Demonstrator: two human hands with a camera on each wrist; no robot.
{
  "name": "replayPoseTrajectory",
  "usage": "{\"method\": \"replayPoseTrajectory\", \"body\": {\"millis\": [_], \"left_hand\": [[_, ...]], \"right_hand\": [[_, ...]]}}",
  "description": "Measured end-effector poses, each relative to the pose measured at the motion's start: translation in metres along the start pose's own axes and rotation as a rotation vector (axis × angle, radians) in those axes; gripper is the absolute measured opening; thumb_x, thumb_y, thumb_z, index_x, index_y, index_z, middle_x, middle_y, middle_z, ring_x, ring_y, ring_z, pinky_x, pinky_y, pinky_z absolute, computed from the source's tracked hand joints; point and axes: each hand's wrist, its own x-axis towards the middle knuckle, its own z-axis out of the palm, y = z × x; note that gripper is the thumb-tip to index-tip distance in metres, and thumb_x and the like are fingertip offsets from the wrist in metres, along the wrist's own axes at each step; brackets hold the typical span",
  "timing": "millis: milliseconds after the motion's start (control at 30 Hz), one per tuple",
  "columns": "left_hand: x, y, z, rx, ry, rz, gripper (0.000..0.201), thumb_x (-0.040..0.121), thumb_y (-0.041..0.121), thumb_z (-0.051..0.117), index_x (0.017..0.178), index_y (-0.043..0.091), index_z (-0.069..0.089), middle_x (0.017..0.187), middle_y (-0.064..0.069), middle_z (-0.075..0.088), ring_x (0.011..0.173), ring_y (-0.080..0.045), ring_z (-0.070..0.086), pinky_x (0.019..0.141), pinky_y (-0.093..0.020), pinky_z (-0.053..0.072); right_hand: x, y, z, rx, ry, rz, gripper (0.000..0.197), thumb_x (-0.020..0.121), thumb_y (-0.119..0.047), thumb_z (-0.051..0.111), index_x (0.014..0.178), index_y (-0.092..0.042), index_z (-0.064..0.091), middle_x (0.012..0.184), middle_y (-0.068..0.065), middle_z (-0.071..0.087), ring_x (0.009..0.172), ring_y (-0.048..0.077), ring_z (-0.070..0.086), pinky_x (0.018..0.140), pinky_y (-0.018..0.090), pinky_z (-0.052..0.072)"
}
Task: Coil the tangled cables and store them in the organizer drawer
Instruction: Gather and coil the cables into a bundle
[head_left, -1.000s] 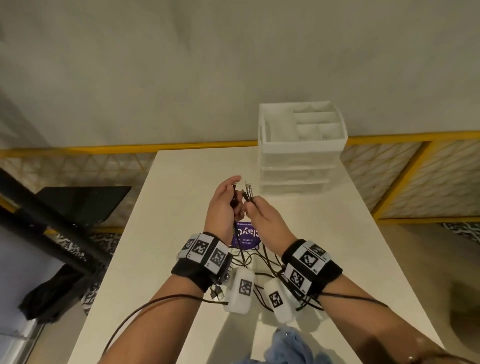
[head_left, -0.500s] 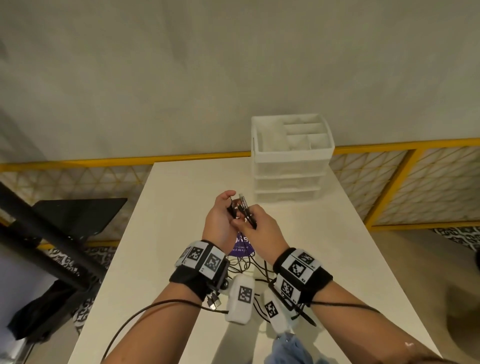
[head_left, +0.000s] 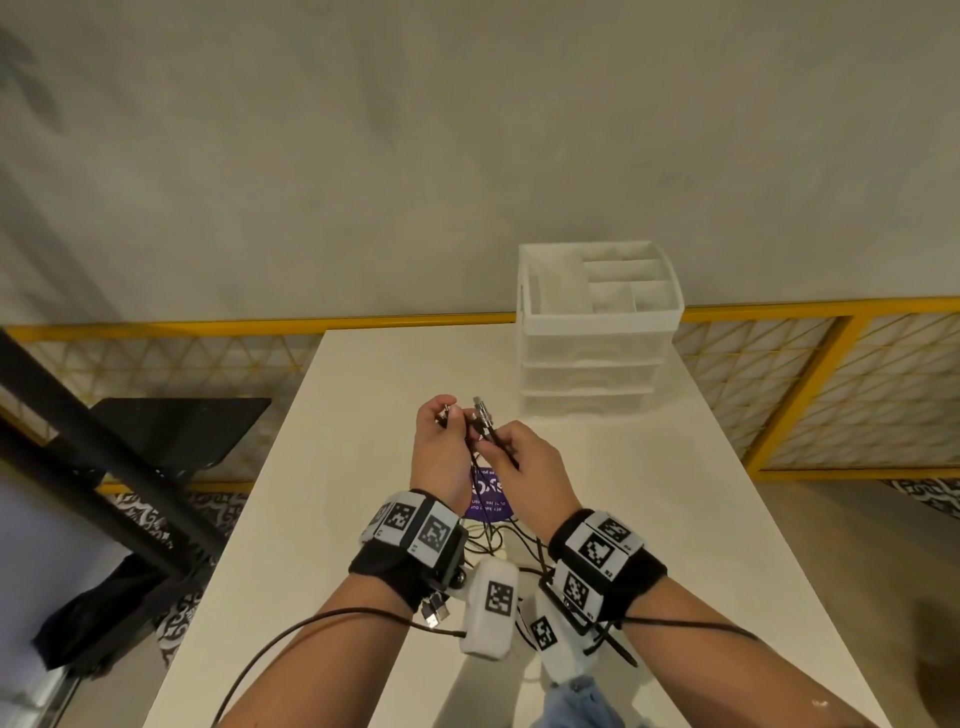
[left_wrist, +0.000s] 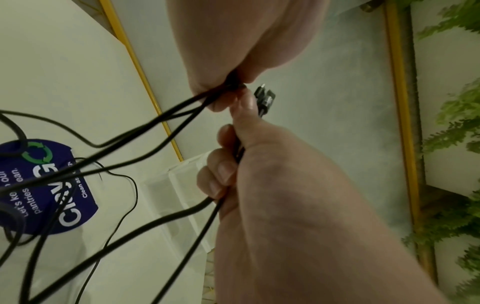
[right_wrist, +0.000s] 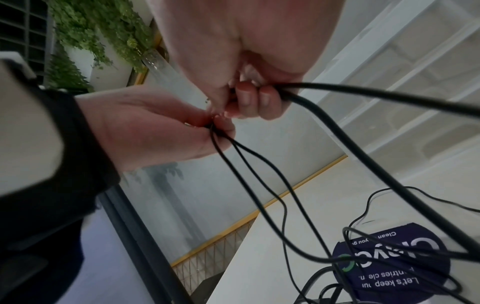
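Observation:
Several thin black cables (head_left: 500, 536) lie tangled on the white table (head_left: 649, 493) and rise to both hands. My left hand (head_left: 448, 417) pinches two strands (left_wrist: 166, 115) between thumb and fingertips (right_wrist: 221, 131). Just to its right, my right hand (head_left: 493, 441) grips other cable strands (right_wrist: 337, 133) in curled fingers (right_wrist: 255, 100). Metal connector ends (left_wrist: 265, 98) stick up above that fist (head_left: 480, 413). The white organizer (head_left: 597, 364), with stacked drawers and an open divided top, stands at the table's far edge beyond the hands; its drawers look closed.
A round purple sticker (head_left: 485, 499) lies on the table under the cables. A yellow-framed mesh railing (head_left: 831, 389) runs behind and right of the table. A black stand (head_left: 171, 436) sits off the left edge. Blue cloth (head_left: 582, 701) shows at the near edge.
Both hands stay together above the sticker, still holding the cable ends. The head view has tilted up a little, so the organizer sits lower in the frame.

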Motion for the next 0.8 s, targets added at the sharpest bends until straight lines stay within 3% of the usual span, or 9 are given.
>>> {"method": "replayPoseTrajectory", "body": {"millis": [133, 267, 400, 467, 567, 633, 700, 800], "left_hand": [[-0.003, 0.001, 0.003, -0.081, -0.034, 0.028, 0.014, 0.1, 0.013, 0.033, 0.103, 0.021, 0.044, 0.08, -0.002, 0.059, 0.078, -0.016, 0.056, 0.07, -0.027, 0.049], [-0.001, 0.0, 0.002, -0.161, -0.083, -0.022, 0.014, 0.101, 0.014, 0.033, 0.101, 0.021, 0.045, 0.082, -0.004, 0.062, 0.075, -0.017, 0.058, 0.068, -0.028, 0.05], [-0.003, -0.001, 0.001, -0.265, -0.121, -0.1, 0.013, 0.1, 0.011, 0.033, 0.099, 0.016, 0.045, 0.085, -0.008, 0.064, 0.07, -0.017, 0.061, 0.06, -0.023, 0.053], [-0.003, -0.004, 0.001, -0.298, -0.155, -0.126, 0.017, 0.1, 0.01, 0.033, 0.094, 0.017, 0.047, 0.09, -0.011, 0.064, 0.075, -0.02, 0.063, 0.067, -0.026, 0.054], [-0.006, -0.005, 0.002, -0.239, -0.186, -0.129, 0.015, 0.101, 0.014, 0.032, 0.099, 0.017, 0.047, 0.1, -0.014, 0.069, 0.092, -0.026, 0.067, 0.085, -0.034, 0.051], [-0.008, -0.006, 0.003, -0.171, -0.223, -0.091, 0.017, 0.102, 0.019, 0.03, 0.101, 0.017, 0.046, 0.107, -0.013, 0.07, 0.099, -0.028, 0.065, 0.094, -0.041, 0.048], [-0.01, -0.005, 0.002, -0.108, -0.259, -0.062, 0.02, 0.102, 0.02, 0.028, 0.104, 0.019, 0.048, 0.105, -0.012, 0.071, 0.094, -0.026, 0.065, 0.093, -0.042, 0.047], [-0.008, -0.004, 0.0, -0.044, -0.304, -0.042, 0.028, 0.102, 0.018, 0.028, 0.115, 0.022, 0.053, 0.097, -0.009, 0.072, 0.089, -0.018, 0.069, 0.08, -0.029, 0.053]], "right_hand": [[-0.004, 0.0, 0.005, -0.037, -0.09, 0.032, 0.019, 0.091, -0.023, 0.051, 0.085, -0.008, 0.059, 0.07, -0.002, 0.057, 0.065, 0.015, 0.052, 0.065, 0.03, 0.042], [-0.004, 0.001, 0.004, -0.045, -0.094, 0.052, 0.012, 0.09, -0.021, 0.052, 0.082, -0.013, 0.056, 0.066, -0.007, 0.052, 0.066, 0.016, 0.05, 0.067, 0.032, 0.043], [-0.003, -0.001, -0.002, -0.04, -0.077, 0.058, 0.02, 0.09, -0.028, 0.054, 0.071, -0.025, 0.046, 0.068, -0.008, 0.052, 0.066, 0.012, 0.049, 0.067, 0.03, 0.042], [-0.002, -0.001, -0.004, -0.02, -0.047, 0.06, 0.012, 0.088, -0.029, 0.056, 0.078, -0.023, 0.053, 0.079, -0.002, 0.059, 0.075, 0.014, 0.055, 0.072, 0.03, 0.043], [-0.001, 0.0, -0.006, -0.046, -0.02, 0.047, 0.007, 0.087, -0.024, 0.058, 0.09, -0.019, 0.059, 0.093, 0.005, 0.066, 0.087, 0.019, 0.06, 0.078, 0.031, 0.045], [-0.002, -0.001, -0.006, -0.053, -0.025, 0.029, 0.015, 0.087, -0.017, 0.056, 0.101, -0.017, 0.061, 0.098, 0.004, 0.068, 0.09, 0.019, 0.061, 0.081, 0.03, 0.046], [-0.003, -0.002, -0.006, -0.038, -0.031, 0.016, 0.021, 0.087, -0.012, 0.054, 0.107, -0.016, 0.059, 0.099, 0.004, 0.069, 0.092, 0.019, 0.062, 0.084, 0.031, 0.048], [-0.004, -0.003, -0.004, -0.049, -0.074, 0.007, 0.021, 0.09, -0.013, 0.049, 0.11, -0.014, 0.055, 0.094, 0.004, 0.066, 0.085, 0.019, 0.061, 0.077, 0.032, 0.048]]}}
